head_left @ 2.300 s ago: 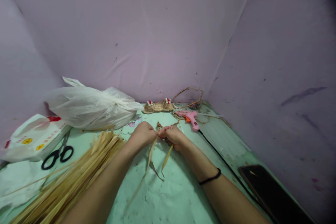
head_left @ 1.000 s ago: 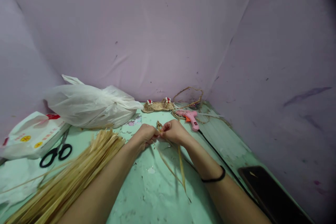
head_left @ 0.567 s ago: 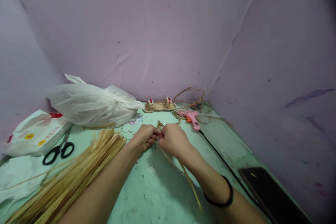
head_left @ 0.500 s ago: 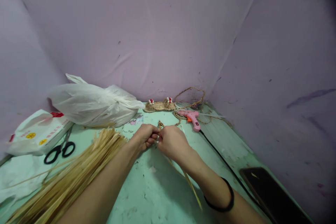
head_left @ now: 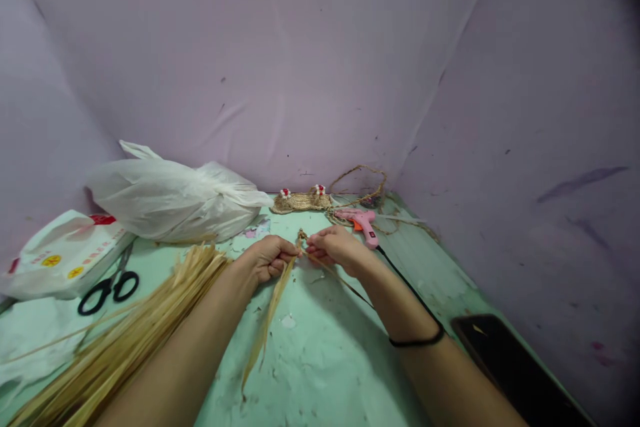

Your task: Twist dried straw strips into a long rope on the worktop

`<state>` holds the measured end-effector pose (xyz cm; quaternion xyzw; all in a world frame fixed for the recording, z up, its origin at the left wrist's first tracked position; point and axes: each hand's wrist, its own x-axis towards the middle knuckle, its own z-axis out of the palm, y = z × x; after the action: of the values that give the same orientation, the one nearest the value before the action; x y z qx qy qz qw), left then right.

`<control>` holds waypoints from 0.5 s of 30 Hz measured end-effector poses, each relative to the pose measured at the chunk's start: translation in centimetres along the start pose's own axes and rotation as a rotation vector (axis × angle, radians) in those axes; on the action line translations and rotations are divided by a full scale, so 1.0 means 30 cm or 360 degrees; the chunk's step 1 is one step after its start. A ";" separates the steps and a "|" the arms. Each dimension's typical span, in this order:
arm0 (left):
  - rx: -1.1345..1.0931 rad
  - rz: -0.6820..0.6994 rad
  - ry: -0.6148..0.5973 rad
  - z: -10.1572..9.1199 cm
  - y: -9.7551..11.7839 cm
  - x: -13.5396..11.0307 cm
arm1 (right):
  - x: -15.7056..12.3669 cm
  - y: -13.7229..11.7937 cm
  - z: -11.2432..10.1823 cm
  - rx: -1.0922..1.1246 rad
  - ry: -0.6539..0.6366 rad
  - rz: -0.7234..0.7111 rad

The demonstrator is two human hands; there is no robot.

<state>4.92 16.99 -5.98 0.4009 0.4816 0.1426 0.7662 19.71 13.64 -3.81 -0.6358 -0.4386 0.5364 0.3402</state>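
My left hand (head_left: 267,259) is closed at the middle of the table, its thumb and forefinger pinching the end of a short twisted straw cord (head_left: 301,237). From this pinch a pale flat straw strand (head_left: 270,320) hangs toward me. Just to the right, my right hand (head_left: 339,248) has its fingertips pinched by the same spot. A second, thinner strand (head_left: 340,277) runs from there under my right wrist. Exactly how the strands lie between my fingertips is hard to see. Beside my left forearm spreads a bundle of dry straw (head_left: 150,327).
Black-handled scissors (head_left: 111,287), a white box (head_left: 70,257) and a tied white plastic bag (head_left: 180,200) are at left. Behind my hands sits a woven straw piece (head_left: 303,202) with beaded flowers. A pink glue gun (head_left: 367,225) trails its cable at right, near a dark phone (head_left: 505,360).
My right hand has moved up and slightly away from my left, its fingers opening out of a tight fist. One strand now hangs toward me by my left hand.
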 end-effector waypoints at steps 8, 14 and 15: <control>0.0651 0.0228 0.0312 0.020 -0.021 -0.010 | 0.037 0.056 0.071 -0.0272 -0.0007 0.0043; 0.1362 0.0343 0.0765 0.041 0.017 -0.065 | 0.043 0.076 0.066 0.0032 -0.0045 0.0119; 0.1484 0.0364 0.0832 0.054 0.018 -0.073 | 0.040 0.077 0.067 0.0118 -0.0088 0.0137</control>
<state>5.31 15.22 -3.85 0.6992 0.6213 0.0913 0.3416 18.24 13.80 -6.74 -0.6259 -0.3998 0.5838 0.3280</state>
